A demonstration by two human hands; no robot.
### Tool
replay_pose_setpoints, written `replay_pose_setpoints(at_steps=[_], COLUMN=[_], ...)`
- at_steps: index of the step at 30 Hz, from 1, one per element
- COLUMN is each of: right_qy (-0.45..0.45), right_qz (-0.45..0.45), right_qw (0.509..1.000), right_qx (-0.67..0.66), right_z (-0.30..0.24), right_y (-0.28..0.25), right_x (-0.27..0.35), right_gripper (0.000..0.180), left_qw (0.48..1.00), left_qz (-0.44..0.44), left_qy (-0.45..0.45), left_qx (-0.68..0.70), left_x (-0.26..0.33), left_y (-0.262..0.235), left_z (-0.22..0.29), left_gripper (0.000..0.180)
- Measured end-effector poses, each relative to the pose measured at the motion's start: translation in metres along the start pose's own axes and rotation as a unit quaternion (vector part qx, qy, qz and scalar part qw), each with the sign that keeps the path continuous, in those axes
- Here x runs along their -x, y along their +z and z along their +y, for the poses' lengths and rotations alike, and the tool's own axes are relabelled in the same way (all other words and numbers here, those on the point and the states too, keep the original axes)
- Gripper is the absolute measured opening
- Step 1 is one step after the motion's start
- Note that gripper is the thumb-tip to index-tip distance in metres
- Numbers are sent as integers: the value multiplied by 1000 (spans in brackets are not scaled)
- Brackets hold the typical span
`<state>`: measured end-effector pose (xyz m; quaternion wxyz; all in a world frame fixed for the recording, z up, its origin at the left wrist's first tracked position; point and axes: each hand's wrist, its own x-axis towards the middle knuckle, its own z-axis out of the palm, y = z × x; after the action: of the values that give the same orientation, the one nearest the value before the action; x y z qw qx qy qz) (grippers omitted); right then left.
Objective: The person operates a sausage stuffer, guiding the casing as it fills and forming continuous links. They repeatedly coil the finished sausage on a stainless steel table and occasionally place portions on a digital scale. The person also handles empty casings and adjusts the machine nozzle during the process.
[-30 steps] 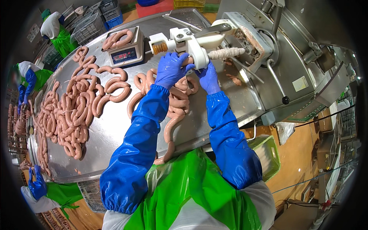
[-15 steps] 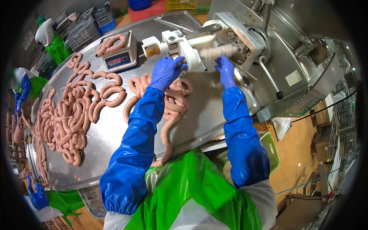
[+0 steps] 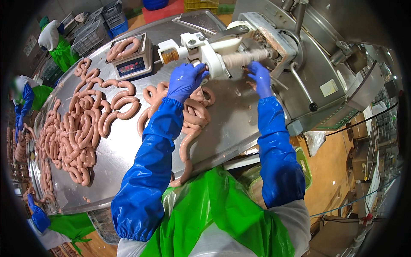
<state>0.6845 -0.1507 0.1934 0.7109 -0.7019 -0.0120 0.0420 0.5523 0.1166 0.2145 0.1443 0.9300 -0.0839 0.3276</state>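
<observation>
My left hand, in a blue glove, is curled closed at the outlet end of a white sausage-filler head. It appears to hold the sausage there, though my fingers hide most of the grip. Below that hand, a heap of linked sausages lies on the metal table, with one strand trailing toward my apron. My right hand is open, its fingers bent and apart, just below and right of the pale gathered casing on the filler's tube. A small gap seems to separate hand and casing.
A large pile of linked sausages covers the left of the steel table. Behind it stands a scale bearing sausages. A lever with a black knob juts from the machine at right. Other people in green aprons work at the left.
My right hand has drawn back slightly to the right, away from the casing. The casing looks stretched a little longer along the tube. My left hand stays at the outlet.
</observation>
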Motion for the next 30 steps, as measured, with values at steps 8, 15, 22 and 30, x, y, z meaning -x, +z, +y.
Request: replay_pose_setpoints(at_steps=[8,15,22,30], right_qy=[-90,-25,107,-8], right_qz=[-59,-42,-154,-231], right_qw=[988,998,975,947], right_qx=[112,-26,-117,-223], right_z=[18,-5,29,41], right_y=[-41,-46,44,104], right_x=[-42,-49,17,47], right_gripper=[34,32,30,36], left_qw=[1000,1000,999,1000], left_qz=[-9,6,32,6], left_qy=[-7,15,-7,2], left_qx=[-9,0,-14,-12], left_x=[-3,-3,-3,-1], left_y=[3,6,0,0], left_z=[3,0,3,-2], left_gripper=[35,32,24,32])
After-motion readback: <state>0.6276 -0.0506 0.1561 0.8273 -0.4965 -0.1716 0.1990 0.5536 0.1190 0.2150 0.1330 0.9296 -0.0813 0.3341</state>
